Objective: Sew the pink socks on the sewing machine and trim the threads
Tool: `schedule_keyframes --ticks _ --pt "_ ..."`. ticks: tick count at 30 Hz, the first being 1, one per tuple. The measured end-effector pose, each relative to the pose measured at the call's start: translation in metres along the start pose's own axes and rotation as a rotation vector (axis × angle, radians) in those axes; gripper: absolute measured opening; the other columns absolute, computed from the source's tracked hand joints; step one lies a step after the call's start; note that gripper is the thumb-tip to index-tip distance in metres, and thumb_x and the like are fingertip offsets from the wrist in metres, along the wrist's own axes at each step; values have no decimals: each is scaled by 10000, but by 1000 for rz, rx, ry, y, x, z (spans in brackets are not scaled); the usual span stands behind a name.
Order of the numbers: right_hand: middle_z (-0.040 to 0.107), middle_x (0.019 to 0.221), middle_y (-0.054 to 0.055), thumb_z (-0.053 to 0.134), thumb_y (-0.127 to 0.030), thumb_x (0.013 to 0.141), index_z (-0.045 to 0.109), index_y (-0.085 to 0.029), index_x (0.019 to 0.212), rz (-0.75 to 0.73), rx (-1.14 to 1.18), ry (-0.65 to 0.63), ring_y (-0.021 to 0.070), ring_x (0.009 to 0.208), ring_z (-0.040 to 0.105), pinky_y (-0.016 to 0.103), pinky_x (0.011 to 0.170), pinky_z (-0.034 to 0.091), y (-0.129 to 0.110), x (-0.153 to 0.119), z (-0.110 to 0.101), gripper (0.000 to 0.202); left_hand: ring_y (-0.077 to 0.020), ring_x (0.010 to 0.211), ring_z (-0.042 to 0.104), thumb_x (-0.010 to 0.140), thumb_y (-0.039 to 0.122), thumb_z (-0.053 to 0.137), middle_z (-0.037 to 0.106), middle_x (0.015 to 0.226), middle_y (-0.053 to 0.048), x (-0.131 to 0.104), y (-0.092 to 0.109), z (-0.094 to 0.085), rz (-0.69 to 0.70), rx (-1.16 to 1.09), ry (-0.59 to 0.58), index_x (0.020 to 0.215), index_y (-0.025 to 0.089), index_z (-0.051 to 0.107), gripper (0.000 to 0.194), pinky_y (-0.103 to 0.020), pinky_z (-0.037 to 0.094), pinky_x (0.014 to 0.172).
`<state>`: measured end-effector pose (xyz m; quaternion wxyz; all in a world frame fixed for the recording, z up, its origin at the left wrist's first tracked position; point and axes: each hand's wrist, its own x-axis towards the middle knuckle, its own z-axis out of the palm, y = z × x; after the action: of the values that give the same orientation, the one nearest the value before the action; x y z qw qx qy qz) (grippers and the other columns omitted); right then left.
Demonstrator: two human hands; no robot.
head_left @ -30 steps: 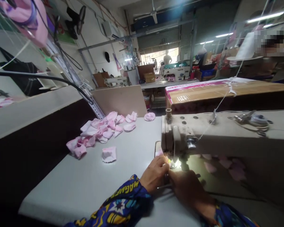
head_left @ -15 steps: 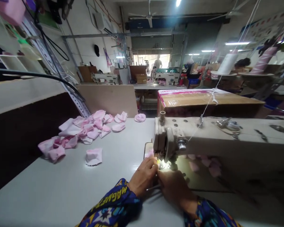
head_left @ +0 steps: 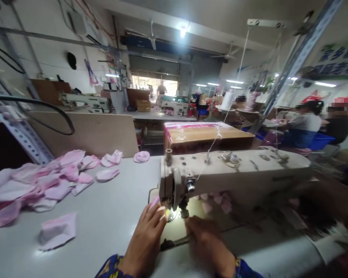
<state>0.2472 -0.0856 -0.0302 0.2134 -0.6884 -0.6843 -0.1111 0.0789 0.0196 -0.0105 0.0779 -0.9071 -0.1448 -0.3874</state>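
Note:
A white sewing machine (head_left: pixel 232 172) stands on the grey table, its lamp lighting the needle area. My left hand (head_left: pixel 146 235) lies left of the needle, fingers together over a small pink fabric piece (head_left: pixel 154 201) that shows past the fingertips. Just right of the presser foot is my right hand (head_left: pixel 208 241), blurred, with its fingers curled; what it holds, if anything, is hidden. The two hands are apart. Pink and white fabric pieces (head_left: pixel 50 179) lie heaped on the left, with a single piece (head_left: pixel 58 231) nearer the front.
Behind the machine sits a cardboard box (head_left: pixel 205 133). A tan board (head_left: pixel 89 133) edges the table's back. More pink pieces (head_left: pixel 217 200) lie beneath the machine arm. A thread cone (head_left: pixel 226 101) stands behind. Several people sit or stand farther back.
The view has swung to the right, showing more of the machine and people at the right. My hands have moved apart, the right one off to the right of the needle.

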Motion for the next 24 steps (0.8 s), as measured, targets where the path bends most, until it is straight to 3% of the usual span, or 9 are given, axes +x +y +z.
schedule_keyframes --ticks 3,6,9,11,13,15,17,20,24 --pt "685 780 37 452 -169 859 618 -219 929 224 -42 111 192 649 632 255 541 399 34 -7 -7 188 -227 968 598 914 73 362 687 891 -61 3 -1 -7 63 32 112 889 180 622 282 -402 484 895" --pt "686 787 48 565 -188 800 608 -211 952 402 -64 27 211 673 633 263 550 407 55 -3 -13 160 -207 915 623 910 82 397 705 876 -65 5 4 -11 75 -20 152 876 176 630 253 -305 537 785" --pt "669 724 35 574 -153 764 604 -228 817 403 -90 -35 209 660 625 262 570 410 56 0 -11 97 -200 886 646 874 54 395 709 882 -76 1 15 -8 -15 -190 161 862 183 636 274 -268 557 723" --pt "648 651 24 559 -153 765 585 -231 718 367 -47 -36 201 606 615 253 534 404 46 -2 -6 94 -187 837 665 860 78 416 705 898 -83 -6 26 -3 -168 -405 113 873 196 654 266 -246 563 685" --pt "638 619 20 545 -200 798 577 -230 685 305 110 12 189 577 607 241 519 415 31 -6 -2 121 -182 757 680 860 186 500 708 872 -81 -12 40 4 -418 -682 62 905 207 674 181 -241 567 656" --pt "634 617 6 498 -279 860 593 -229 725 207 377 85 162 555 591 216 520 432 12 -9 -3 172 -159 588 656 857 329 567 683 677 -40 -16 56 8 -784 -999 47 946 200 674 189 -235 561 588" --pt "610 596 -10 457 -363 889 602 -219 755 154 629 160 141 510 555 194 483 420 -8 -9 -9 245 -170 626 663 791 483 643 691 728 -52 -14 73 7 -1097 -1250 127 936 184 675 334 -243 559 587" --pt "524 512 -29 482 -447 851 564 -209 664 201 898 201 123 439 470 190 425 378 -33 -6 -21 313 -181 689 668 603 519 801 699 761 -62 -5 94 0 -1208 -1340 316 849 160 693 448 -228 550 632" --pt "444 512 -42 545 -465 776 510 -206 606 343 1124 163 120 473 411 208 459 365 -52 -2 -23 311 -193 766 683 624 501 798 710 814 -67 -4 102 -3 -1139 -1143 524 848 171 712 408 -237 560 726"
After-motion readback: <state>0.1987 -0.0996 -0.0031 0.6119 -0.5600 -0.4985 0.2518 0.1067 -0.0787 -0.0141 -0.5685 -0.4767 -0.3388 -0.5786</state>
